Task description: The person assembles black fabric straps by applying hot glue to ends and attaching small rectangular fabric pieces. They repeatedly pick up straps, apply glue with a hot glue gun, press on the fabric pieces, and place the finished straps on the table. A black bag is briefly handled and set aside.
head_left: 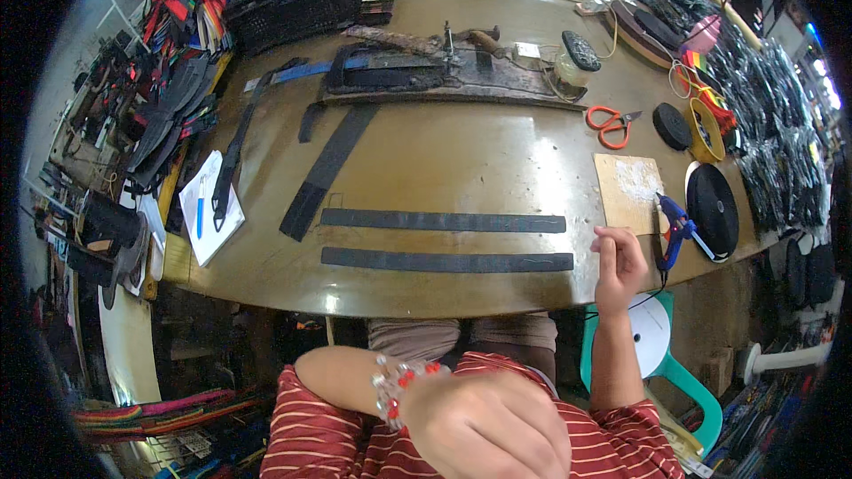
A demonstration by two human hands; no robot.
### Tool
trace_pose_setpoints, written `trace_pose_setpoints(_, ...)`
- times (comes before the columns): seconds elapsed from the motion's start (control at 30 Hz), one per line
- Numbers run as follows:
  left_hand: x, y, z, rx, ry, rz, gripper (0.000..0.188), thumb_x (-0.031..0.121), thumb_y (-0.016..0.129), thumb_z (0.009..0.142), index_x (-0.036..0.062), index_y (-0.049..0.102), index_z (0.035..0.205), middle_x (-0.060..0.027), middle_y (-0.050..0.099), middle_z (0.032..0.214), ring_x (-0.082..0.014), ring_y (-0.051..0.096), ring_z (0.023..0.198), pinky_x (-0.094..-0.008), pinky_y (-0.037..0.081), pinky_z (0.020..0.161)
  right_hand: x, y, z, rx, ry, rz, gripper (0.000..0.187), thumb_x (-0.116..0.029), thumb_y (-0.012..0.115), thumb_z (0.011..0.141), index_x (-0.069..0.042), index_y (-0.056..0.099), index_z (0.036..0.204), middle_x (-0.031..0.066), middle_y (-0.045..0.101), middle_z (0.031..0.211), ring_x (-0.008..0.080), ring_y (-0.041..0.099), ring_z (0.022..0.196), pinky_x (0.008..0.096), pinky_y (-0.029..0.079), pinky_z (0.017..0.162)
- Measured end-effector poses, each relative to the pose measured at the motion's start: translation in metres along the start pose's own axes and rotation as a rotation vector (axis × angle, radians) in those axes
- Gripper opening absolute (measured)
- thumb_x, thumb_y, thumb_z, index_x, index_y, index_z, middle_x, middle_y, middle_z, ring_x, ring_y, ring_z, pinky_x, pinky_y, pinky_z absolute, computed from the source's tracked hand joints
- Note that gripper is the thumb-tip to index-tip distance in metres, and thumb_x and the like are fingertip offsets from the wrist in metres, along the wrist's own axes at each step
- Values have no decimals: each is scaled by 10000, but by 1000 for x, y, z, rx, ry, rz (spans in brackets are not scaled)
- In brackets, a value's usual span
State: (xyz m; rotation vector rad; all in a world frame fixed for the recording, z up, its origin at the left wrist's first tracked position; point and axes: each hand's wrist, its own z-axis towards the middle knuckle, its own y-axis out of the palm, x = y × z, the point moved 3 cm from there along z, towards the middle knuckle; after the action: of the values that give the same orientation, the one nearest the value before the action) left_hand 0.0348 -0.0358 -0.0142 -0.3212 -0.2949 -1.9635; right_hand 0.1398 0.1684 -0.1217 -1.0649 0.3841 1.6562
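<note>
My left hand, a beaded bracelet at its wrist, is raised close to the camera in front of my chest. Its back faces up; the fingertips are hidden and blurred. By the table's front right, my right hand has its fingers curled in a pinch, and anything between them is too small to make out. Two black webbing straps lie parallel on the table left of it, each with a pale thread-like line near its right end. Just right of that hand, a blue glue gun rests at a glue-smeared board.
Orange-handled scissors, black rolls and yellow tape lie at the right. A wooden cutting fixture and jar stand behind. Paper with a blue pen is at left; a black crate stands farther back.
</note>
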Motion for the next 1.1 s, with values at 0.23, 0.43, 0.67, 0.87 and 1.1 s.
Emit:
trace_pose_setpoints(0.23, 5, -293, -54, 840, -623, 1476, 196, 192, 626, 896, 12, 658, 965, -58, 683, 868, -134, 626, 765, -264, 504, 709, -179, 2, 8, -435, -861, 369, 526, -389, 300, 925, 16, 624, 1006, 133, 653, 932, 249, 606, 755, 352, 476, 692)
trace_pose_setpoints(0.43, 50, -422, -137, 708, -1015, 2232, 443, 270, 750, 757, 12, 580, 1074, -185, 680, 939, -333, 656, 876, -411, 518, 800, -189, 48, 31, -300, -922, 372, 522, -439, 374, 947, 8, 625, 1041, 142, 644, 970, 248, 590, 754, 328, 465, 655)
trace_pose_setpoints(0.67, 74, -434, -134, 817, -1142, 2111, 491, 326, 779, 734, 11, 615, 1073, -159, 696, 945, -313, 662, 918, -394, 502, 835, -183, 66, 43, -232, -1169, 240, 298, -166, 680, 745, -55, 656, 1021, 39, 551, 787, 137, 494, 616, 250, 386, 533)
trace_pose_setpoints(0.87, 78, -401, -99, 1214, -527, 1716, 402, 265, 765, 788, -7, 618, 1044, -140, 694, 980, -212, 661, 928, -316, 504, 847, -175, 8, 62, -575, -1046, 536, 116, -201, 607, 835, -86, 611, 850, 27, 612, 802, 195, 601, 664, 306, 468, 644)
trace_pose_setpoints(1.1, -5, -226, -46, 97, -548, 1547, 239, 58, 697, 813, 37, 624, 1040, -85, 671, 1066, -170, 638, 991, -297, 507, 874, -69, 48, 82, -256, -664, -405, 357, -140, 760, 720, -128, 658, 1062, 84, 602, 1197, 273, 553, 1140, 398, 419, 974)
